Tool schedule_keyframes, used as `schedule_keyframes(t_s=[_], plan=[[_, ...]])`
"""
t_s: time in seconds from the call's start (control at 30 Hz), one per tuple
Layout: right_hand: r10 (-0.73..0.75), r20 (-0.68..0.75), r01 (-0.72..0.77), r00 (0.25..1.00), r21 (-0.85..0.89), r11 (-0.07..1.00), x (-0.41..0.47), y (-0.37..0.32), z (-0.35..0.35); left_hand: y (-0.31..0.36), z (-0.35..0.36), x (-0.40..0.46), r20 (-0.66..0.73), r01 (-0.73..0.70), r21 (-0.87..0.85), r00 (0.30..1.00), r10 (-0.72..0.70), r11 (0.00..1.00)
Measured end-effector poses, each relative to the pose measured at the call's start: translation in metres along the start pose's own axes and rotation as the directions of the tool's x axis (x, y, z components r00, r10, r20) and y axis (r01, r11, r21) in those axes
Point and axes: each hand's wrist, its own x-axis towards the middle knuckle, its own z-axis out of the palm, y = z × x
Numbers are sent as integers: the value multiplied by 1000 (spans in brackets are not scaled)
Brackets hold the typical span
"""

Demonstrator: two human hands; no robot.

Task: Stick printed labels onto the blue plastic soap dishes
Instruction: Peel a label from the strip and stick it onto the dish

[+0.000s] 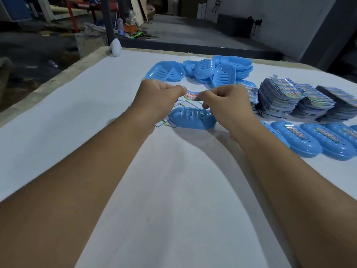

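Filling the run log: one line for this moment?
left hand and right hand: pinch label | dish: below, bare | stage: pre-stick

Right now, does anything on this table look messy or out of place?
Mostly tidy. The unlabelled soap dishes at the far side lie in a jumbled heap, some tilted on edge, while the labelled dishes sit in a neat row.

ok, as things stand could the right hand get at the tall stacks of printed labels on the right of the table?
Probably yes. The stacks of printed labels sit just beside the right hand with nothing between them, but that hand is pinching a printed label and would need to release it.
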Motion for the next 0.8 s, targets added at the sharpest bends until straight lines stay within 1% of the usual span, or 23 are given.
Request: schedule_keyframes(t_s=[0.07,0.13,0.27,0.37,0.5,0.63,0.8], plan=[[40,-1,-40,999,0,999,1,0,-2,-3,2,1,5,-11,15,1000,11,1000],[60,2,-60,998,-7,998,0,1,-3,-8,6,0,8,-41,74,999,40,996],[47,15,-46,999,-60,997,0,6,-4,-15,14,-3,13,-98,174,995,98,980],[62,57,-54,996,-126,991,2,8,-4,-17,14,-3,-13,-122,282,991,131,952],[78,63,-64,995,-198,978,5,11,-3,-17,13,-1,-7,-117,342,992,127,932],[73,53,-59,996,-227,972,7,15,-1,-17,14,2,28,-113,375,993,110,920],[73,48,-59,996,-249,967,9,17,0,-18,15,4,40,-112,406,994,105,907]])
